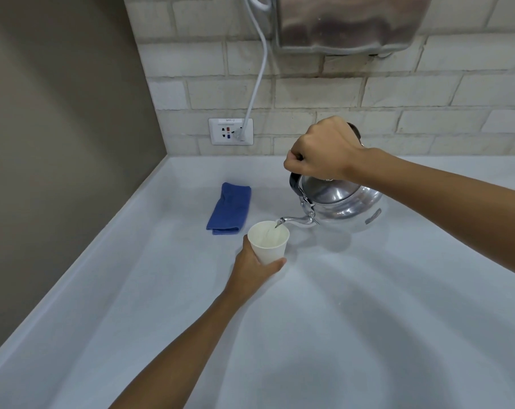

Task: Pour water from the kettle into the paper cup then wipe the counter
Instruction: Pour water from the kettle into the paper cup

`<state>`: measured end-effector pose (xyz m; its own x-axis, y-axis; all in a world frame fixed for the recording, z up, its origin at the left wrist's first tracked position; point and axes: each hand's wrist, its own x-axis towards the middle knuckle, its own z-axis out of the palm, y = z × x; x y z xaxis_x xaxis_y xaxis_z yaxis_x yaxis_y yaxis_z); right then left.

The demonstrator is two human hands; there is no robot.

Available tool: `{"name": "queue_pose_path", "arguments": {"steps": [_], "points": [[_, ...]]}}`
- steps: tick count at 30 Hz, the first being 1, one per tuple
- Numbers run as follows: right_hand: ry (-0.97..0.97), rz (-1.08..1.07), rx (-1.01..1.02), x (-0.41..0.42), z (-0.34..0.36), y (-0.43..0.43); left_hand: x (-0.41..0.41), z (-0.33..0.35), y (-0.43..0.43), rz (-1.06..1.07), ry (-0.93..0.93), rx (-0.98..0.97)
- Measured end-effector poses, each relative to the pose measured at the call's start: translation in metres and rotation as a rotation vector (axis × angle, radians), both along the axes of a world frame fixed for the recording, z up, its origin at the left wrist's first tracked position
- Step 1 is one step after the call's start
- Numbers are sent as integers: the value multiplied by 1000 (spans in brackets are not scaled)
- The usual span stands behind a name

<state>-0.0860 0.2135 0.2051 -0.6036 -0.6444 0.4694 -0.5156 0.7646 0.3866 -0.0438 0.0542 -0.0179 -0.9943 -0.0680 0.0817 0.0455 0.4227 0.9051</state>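
Right hand [324, 150] closed in a fist over the black handle of the kettle [341, 206], knuckles up, forearm coming in from the right. Kettle is steel, tipped toward the left, its thin spout [296, 221] reaching just over the rim of the paper cup [269, 242]; a fine stream appears to fall from the spout tip into the cup, though the water level inside is hard to read. Left hand [254, 265] wraps the cup's lower wall from the near side, thumb on the right, steadying it close to or on the counter [368, 320]; contact with the surface cannot be told. Just beyond the cup to the left lies a folded blue cloth [229, 209], untouched. Behind, a wall socket [231, 131] with a white cable [257, 75] plugged in, running up the brick. Step in hand: the pour, under way. Next, by my reckoning: right the kettle before the cup brims, set it down upright clear of the cup, let go of the cup, then reach for the cloth. No spill visible on the counter yet.
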Motion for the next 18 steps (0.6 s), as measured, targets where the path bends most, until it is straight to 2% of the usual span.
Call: {"name": "queue_pose_path", "arguments": {"steps": [18], "points": [[8,31,49,-1,4,-3,-1,-2,0,3,18,16]]}}
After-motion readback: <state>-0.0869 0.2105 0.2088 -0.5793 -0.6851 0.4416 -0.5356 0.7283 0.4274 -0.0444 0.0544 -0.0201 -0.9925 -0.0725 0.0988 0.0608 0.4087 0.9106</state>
